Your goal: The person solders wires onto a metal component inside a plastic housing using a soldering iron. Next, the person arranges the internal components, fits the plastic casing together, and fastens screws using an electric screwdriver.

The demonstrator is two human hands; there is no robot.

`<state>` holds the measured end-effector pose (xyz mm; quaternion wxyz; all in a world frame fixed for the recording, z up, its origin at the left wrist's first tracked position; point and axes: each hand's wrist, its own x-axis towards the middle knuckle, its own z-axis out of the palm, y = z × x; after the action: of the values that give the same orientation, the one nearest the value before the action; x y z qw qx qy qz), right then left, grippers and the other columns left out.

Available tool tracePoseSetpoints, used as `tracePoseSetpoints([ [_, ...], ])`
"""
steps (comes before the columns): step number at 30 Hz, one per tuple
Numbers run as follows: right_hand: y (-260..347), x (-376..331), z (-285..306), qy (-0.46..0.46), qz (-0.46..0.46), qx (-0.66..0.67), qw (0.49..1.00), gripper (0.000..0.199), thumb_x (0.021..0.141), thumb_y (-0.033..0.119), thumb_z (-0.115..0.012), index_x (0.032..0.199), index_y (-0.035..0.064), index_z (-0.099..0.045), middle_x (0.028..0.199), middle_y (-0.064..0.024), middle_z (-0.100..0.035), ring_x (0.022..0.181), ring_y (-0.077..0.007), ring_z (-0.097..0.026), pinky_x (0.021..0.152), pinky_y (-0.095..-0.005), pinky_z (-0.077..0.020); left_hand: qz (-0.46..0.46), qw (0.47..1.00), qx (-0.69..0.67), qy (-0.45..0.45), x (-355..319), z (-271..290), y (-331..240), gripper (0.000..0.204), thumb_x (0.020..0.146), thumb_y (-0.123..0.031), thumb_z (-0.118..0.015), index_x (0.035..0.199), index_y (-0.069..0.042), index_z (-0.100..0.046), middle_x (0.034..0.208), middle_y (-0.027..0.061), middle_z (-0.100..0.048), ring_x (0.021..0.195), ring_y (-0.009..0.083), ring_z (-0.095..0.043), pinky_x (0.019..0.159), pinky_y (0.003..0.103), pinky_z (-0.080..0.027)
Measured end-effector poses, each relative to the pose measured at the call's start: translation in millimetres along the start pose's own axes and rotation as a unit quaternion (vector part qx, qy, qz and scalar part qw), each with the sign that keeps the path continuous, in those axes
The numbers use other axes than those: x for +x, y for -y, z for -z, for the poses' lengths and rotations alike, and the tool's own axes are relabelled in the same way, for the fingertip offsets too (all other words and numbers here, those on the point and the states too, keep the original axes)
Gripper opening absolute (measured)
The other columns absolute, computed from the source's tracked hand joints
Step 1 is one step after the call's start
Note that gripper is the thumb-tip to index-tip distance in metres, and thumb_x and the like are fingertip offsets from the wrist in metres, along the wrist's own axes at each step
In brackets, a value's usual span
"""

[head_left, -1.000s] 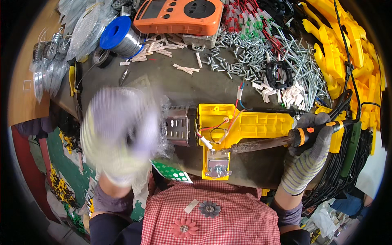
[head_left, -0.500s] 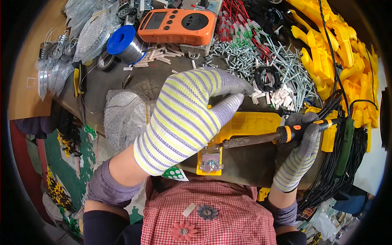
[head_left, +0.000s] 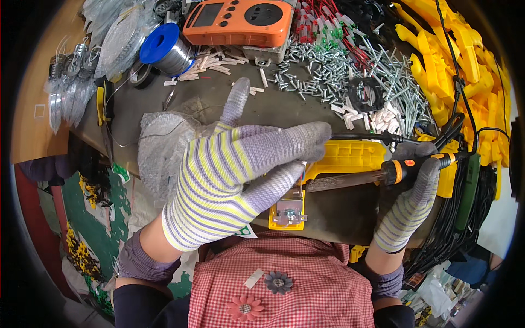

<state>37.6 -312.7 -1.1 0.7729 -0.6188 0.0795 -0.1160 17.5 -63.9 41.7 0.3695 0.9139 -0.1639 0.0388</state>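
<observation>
My right hand (head_left: 410,199), in a striped glove, is closed round a soldering iron (head_left: 391,172) with a black and orange handle. Its brown metal barrel points left across a yellow plastic housing (head_left: 353,157). My left hand (head_left: 224,180), gloved too, covers the housing's left part. One finger stretches away toward the far side; the others reach right, closed at the end of a black cable (head_left: 363,136), though their exact grip is partly hidden. Close below the left thumb, a metal bracket with a screw (head_left: 289,214) sits in the housing's near end.
Beyond the hands lie piled screws (head_left: 311,71), white sleeves (head_left: 385,120) and red wires (head_left: 328,22). A blue solder spool (head_left: 158,49) and an orange meter (head_left: 240,22) stand at the back. Yellow housings (head_left: 437,65) and black cables (head_left: 443,218) crowd the right; bubble wrap (head_left: 164,145) lies left.
My left hand has moved left and nearer, with one finger now stretched out. The black cable now runs straight from its fingertips. The soldering iron and my right hand have shifted slightly right.
</observation>
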Motion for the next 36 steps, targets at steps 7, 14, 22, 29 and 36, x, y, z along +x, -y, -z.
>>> tracePoseSetpoints([
  [7, 2.3, -1.2, -2.9, 0.009, -0.014, 0.029, 0.999, 0.037, 0.095, 0.042, -0.068, 0.112, 0.0104, -0.059, 0.093, -0.0031, -0.058, 0.082, -0.0123, -0.055, 0.069, -0.0242, -0.0471, -0.026, 1.000, 0.012, 0.007, 3.9, -0.8, 3.4, 0.044, 0.079, -0.005, -0.074, 0.122, -0.009, -0.070, 0.090, 0.0002, -0.077, 0.089, 0.0162, -0.073, 0.122, 0.047, -0.021],
  [14, 8.3, 0.9, 1.2, -0.027, -0.034, 0.044, 0.998, 0.034, 0.097, 0.043, -0.065, 0.108, 0.0111, -0.058, 0.087, -0.0033, -0.057, 0.072, -0.0114, -0.054, 0.056, -0.0226, -0.0429, -0.019, 0.999, 0.027, 0.018, 1.3, -3.2, 5.3, 0.049, 0.077, -0.005, -0.073, 0.126, -0.014, -0.068, 0.084, -0.0041, -0.075, 0.086, 0.0154, -0.071, 0.120, 0.047, -0.027],
  [22, 0.4, 0.9, -0.6, -0.010, 0.016, 0.003, 1.000, 0.045, 0.095, 0.049, -0.064, 0.112, 0.0082, -0.055, 0.086, -0.0103, -0.060, 0.061, -0.0141, -0.058, 0.053, -0.0224, -0.0494, -0.024, 0.999, 0.022, 0.014, 3.6, -5.3, 3.9, 0.048, 0.079, -0.007, -0.072, 0.126, -0.016, -0.068, 0.083, -0.0047, -0.074, 0.084, 0.0162, -0.070, 0.117, 0.047, -0.032],
  [29, -2.1, 3.1, -0.6, -0.031, 0.021, -0.021, 0.999, 0.046, 0.095, 0.049, -0.064, 0.112, 0.0076, -0.055, 0.085, -0.0095, -0.059, 0.060, -0.0143, -0.056, 0.052, -0.0239, -0.0485, -0.044, 0.999, 0.024, -0.013, 4.8, -6.4, 4.3, 0.047, 0.079, -0.011, -0.075, 0.125, -0.015, -0.069, 0.088, -0.0039, -0.074, 0.084, 0.0173, -0.071, 0.115, 0.046, -0.036],
  [36, 10.7, 5.3, 13.2, 0.010, -0.001, 0.053, 0.999, 0.033, 0.102, 0.041, -0.053, 0.108, 0.0089, -0.053, 0.081, -0.0058, -0.053, 0.063, -0.0112, -0.050, 0.054, -0.0220, -0.0406, -0.058, 0.998, 0.020, 0.000, 5.1, -5.6, 3.9, 0.043, 0.079, -0.014, -0.075, 0.122, -0.014, -0.071, 0.088, 0.0020, -0.072, 0.075, 0.0193, -0.066, 0.111, 0.047, -0.039],
])
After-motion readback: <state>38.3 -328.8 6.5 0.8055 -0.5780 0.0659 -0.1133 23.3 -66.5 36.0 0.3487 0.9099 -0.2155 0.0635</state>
